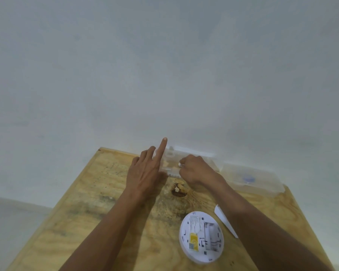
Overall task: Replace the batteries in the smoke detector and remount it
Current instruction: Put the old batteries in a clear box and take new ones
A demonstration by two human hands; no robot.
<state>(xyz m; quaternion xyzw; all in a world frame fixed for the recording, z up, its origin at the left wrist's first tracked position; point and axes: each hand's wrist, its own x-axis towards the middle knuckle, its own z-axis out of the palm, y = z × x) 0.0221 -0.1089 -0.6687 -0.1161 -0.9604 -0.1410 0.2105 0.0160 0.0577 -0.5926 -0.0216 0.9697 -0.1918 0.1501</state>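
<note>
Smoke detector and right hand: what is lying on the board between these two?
In the head view, between the smoke detector and the right hand lies bare plywood board with a dark knot; nothing else sits there.

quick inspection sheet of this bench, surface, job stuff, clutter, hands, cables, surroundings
surface: plywood table, stained, with a dark knot hole
job's things: smoke detector lying back-up near the front, battery bay open and looking empty; white cover piece beside it, partly under the right forearm
clutter: clear plastic box at the wall, something blue inside; a second clear box under the hands
grippers: left hand flat with fingers straight beside that box; right hand curled, pinching a small metallic item, too small to identify
cables: nothing seen
surroundings: plain white wall
</note>
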